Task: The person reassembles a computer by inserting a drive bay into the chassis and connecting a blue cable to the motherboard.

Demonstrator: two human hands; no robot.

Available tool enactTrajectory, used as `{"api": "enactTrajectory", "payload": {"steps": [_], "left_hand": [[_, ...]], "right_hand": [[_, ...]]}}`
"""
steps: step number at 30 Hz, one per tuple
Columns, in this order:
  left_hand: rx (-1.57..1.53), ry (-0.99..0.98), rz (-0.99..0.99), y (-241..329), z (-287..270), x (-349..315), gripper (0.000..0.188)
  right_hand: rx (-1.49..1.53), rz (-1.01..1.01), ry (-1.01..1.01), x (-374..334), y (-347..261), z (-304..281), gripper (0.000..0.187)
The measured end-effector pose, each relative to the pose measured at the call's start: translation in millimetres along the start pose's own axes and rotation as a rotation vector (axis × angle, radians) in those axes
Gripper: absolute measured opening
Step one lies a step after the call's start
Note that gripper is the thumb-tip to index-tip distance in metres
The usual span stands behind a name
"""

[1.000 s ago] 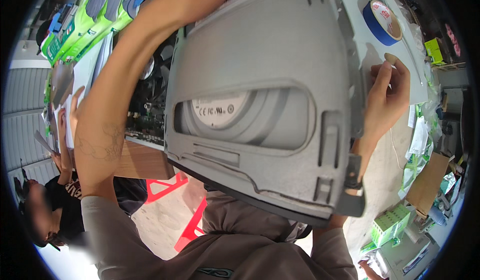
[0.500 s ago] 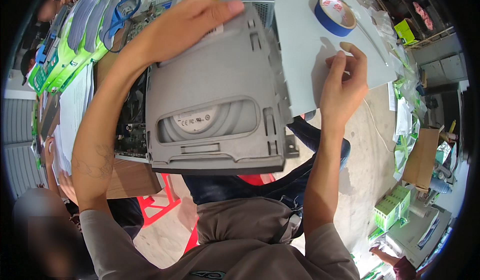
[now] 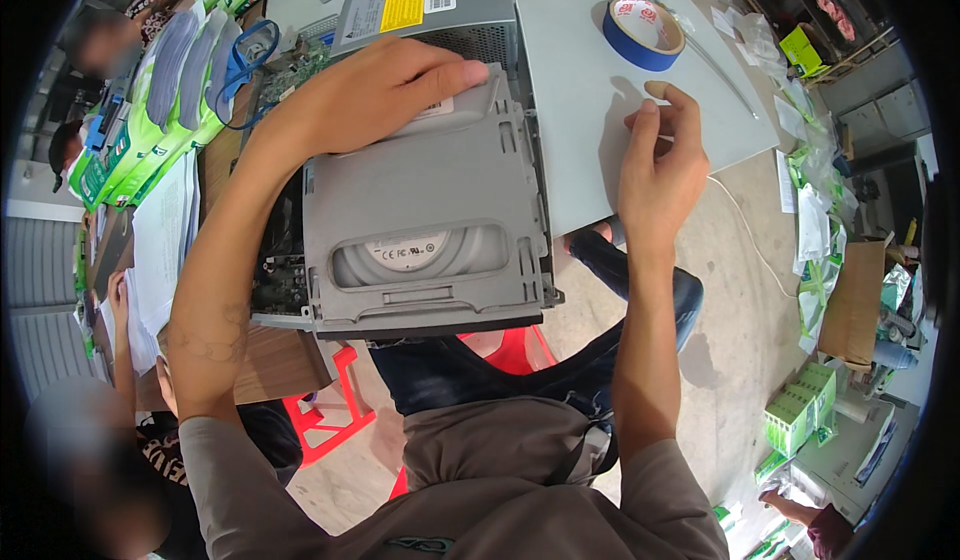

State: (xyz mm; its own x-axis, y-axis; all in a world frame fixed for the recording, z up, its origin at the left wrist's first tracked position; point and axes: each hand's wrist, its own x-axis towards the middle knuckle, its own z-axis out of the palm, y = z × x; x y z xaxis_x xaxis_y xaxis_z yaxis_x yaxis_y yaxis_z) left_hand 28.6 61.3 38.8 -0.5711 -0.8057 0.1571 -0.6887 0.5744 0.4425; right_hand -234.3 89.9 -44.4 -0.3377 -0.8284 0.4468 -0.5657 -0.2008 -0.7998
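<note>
Rest the left hand [image 3: 365, 95] across the far end of the grey bay [image 3: 415, 185], with the thumb pointing toward its far right corner and the other fingers bent over the far part, tips hidden. Cannot tell a firm grasp there from a light touch. Hold the right hand [image 3: 662, 165] well apart from the bay, off to its right, with its fingers loose, released and half curled, thumb and index finger near each other over the edge of a pale grey surface [image 3: 575, 150].

Find the bay over the near end of an opened computer [image 3: 283, 272], broad face up, dark strip along the near edge. See a round-faced drive [image 3: 405, 250] through the wide window. Just beyond, see the power supply [image 3: 430, 10] with a yellow label; at lower left, the wooden worktop [image 3: 275, 360].

On the grey surface, past the right hand, note a roll of blue tape [image 3: 640, 55] lying flat and a thin rod [image 3: 725, 80] beside it. At far left, find papers [image 3: 165, 250] near green bags [image 3: 125, 165], with a co-worker's hand [image 3: 118, 295] close by. Below the worktop, see a red stool [image 3: 345, 410].
</note>
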Motion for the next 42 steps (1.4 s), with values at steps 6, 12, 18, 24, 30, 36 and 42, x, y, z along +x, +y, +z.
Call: {"api": "enactTrajectory", "payload": {"steps": [6, 12, 18, 24, 30, 36, 42], "left_hand": [[-0.035, -0.349, -0.262, 19, -18, 20, 0.047], [-0.374, 0.075, -0.016, 12, -36, 8, 0.059], [-0.611, 0.508, -0.201, 41, -41, 16, 0.062], [-0.877, 0.685, 0.042, 49, -27, 10, 0.065], [-1.527, 0.186, -0.030, 32, -36, -3, 0.071], [-1.537, -0.286, 0.045, -5, -53, -24, 0.067], [-1.161, -0.304, -0.122, -27, -36, -27, 0.042]], "right_hand": [[-0.059, 0.018, -0.020, -1, 1, -4, 0.019], [0.631, 0.082, -0.196, -23, -17, -39, 0.030], [1.165, -0.004, -0.233, -106, -98, -54, 0.117], [0.761, -0.134, -0.046, -130, -130, -34, 0.111], [0.437, -0.555, -0.074, -101, -127, -45, 0.073], [0.043, -0.893, -0.389, -66, -136, -82, 0.053], [-0.078, -0.919, -0.513, -79, -128, -73, 0.062]]}}
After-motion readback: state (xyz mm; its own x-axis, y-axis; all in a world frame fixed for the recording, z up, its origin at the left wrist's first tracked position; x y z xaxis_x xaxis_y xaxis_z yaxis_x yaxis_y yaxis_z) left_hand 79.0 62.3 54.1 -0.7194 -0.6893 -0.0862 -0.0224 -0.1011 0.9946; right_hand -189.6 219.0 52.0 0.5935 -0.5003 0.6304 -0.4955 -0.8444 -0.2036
